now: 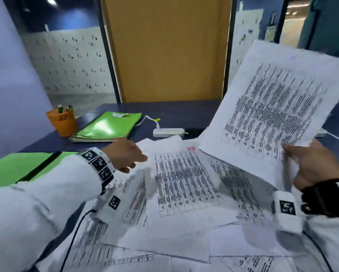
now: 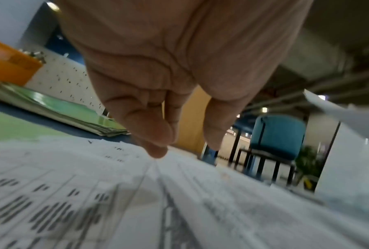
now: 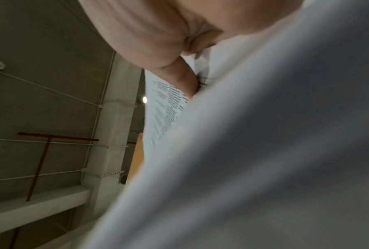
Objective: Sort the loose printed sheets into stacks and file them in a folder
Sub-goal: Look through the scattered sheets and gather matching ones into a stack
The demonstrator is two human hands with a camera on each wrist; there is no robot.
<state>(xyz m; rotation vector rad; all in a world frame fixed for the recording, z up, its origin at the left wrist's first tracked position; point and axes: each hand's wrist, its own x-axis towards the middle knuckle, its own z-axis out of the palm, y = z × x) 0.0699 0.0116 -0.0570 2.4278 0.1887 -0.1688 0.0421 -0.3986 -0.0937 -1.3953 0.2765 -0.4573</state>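
Note:
Several loose printed sheets (image 1: 184,185) lie scattered and overlapping across the near part of the dark blue table (image 1: 176,114). My right hand (image 1: 311,163) pinches the lower corner of one or more printed sheets (image 1: 272,107) and holds them tilted up above the pile; its thumb (image 3: 179,74) presses on the held sheets' printed face (image 3: 164,109). My left hand (image 1: 125,156) hovers with loosely curled fingers (image 2: 153,131) just over the far left edge of the scattered sheets (image 2: 115,193), holding nothing. An open green folder (image 1: 17,169) lies at the near left.
A stack of green folders (image 1: 107,126) lies at the back left beside an orange pen cup (image 1: 63,122). A white power strip (image 1: 168,132) with its cable sits behind the sheets. A wooden panel (image 1: 164,48) rises behind the table.

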